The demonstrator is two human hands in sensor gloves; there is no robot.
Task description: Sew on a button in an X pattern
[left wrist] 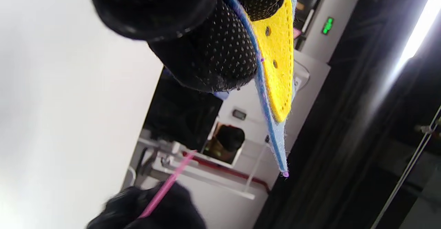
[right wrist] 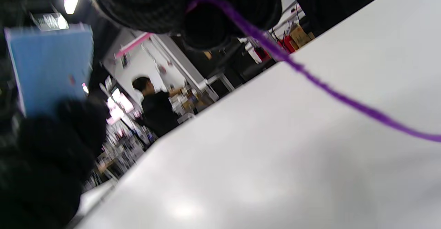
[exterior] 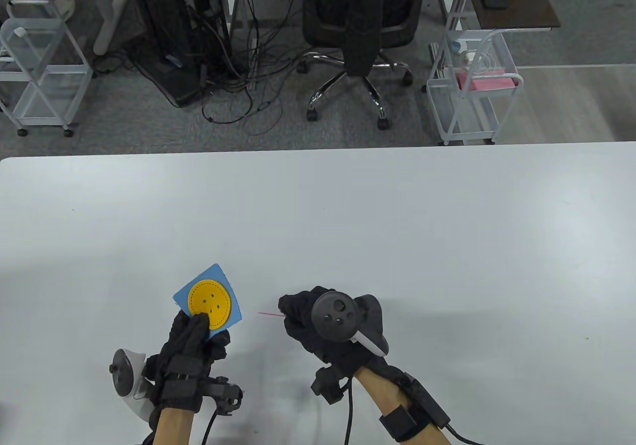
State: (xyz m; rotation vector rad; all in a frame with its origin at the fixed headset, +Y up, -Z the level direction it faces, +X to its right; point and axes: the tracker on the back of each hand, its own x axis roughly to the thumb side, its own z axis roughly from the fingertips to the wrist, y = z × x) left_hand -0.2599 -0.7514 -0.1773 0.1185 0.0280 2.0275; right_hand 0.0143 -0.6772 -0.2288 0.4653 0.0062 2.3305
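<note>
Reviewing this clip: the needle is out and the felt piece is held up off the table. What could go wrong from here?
1. The left hand pinches the blue felt only at its lower edge, a finger overlapping the yellow button; it may cover a hole or let the felt flex under the push.
2. The pink needle in the right hand points at the felt but stands apart; it could miss the hole.
3. The purple thread trails loose across the table and might snag.

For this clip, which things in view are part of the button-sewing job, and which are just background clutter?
In use:
- yellow round felt button on blue felt square, held by left hand
- pink plastic needle, pinched by right hand
- purple yarn

Background:
- black office chair
- white wire carts
- white table
</note>
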